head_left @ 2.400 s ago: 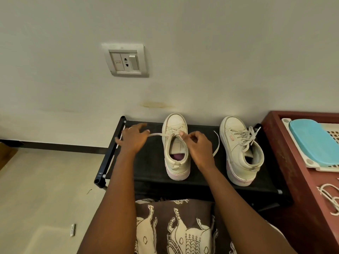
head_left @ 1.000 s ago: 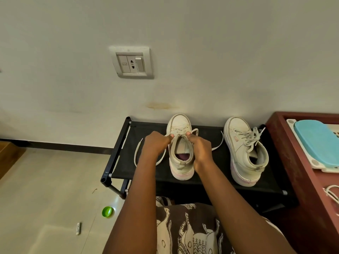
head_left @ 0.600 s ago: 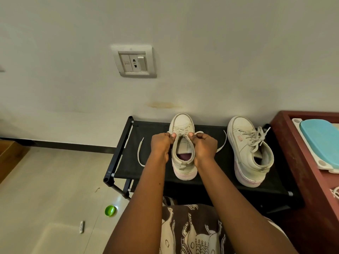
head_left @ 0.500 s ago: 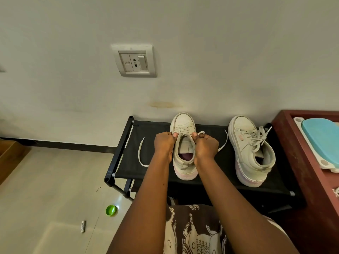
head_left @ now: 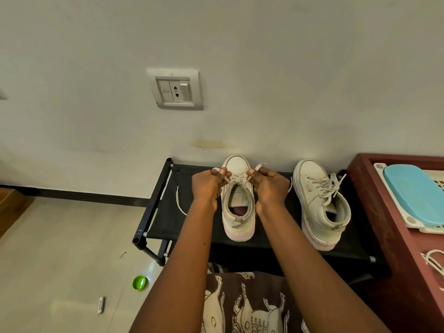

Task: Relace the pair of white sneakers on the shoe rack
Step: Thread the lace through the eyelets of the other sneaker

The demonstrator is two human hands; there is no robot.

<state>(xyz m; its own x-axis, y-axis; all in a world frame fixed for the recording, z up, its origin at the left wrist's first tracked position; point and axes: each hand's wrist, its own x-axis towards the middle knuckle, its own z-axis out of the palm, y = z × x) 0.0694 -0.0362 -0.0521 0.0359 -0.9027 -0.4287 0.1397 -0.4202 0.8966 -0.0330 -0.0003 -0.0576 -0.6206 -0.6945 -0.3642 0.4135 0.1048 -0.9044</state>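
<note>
Two white sneakers stand on a black shoe rack [head_left: 168, 219] against the wall, toes toward the wall. The left sneaker [head_left: 237, 222] sits between my hands. My left hand [head_left: 207, 186] pinches one strand of its white lace [head_left: 179, 200] at the shoe's left side; the loose end trails down onto the rack. My right hand [head_left: 270, 186] pinches the other strand at the right side. Both strands run to the upper eyelets. The right sneaker [head_left: 322, 205] stands apart with its lace threaded and loosely tied.
A dark red wooden table [head_left: 394, 248] stands at the right, holding a white tray with a blue lid [head_left: 415, 193] and a white cord [head_left: 434, 261]. On the floor at left lie a green cap [head_left: 139, 282] and a small white stick [head_left: 101, 305]. A wall socket [head_left: 175, 90] is above.
Both hands have shifted from the sides of the shoe's opening toward its toe, drawing the two lace strands outward and taut. The right sneaker has not moved.
</note>
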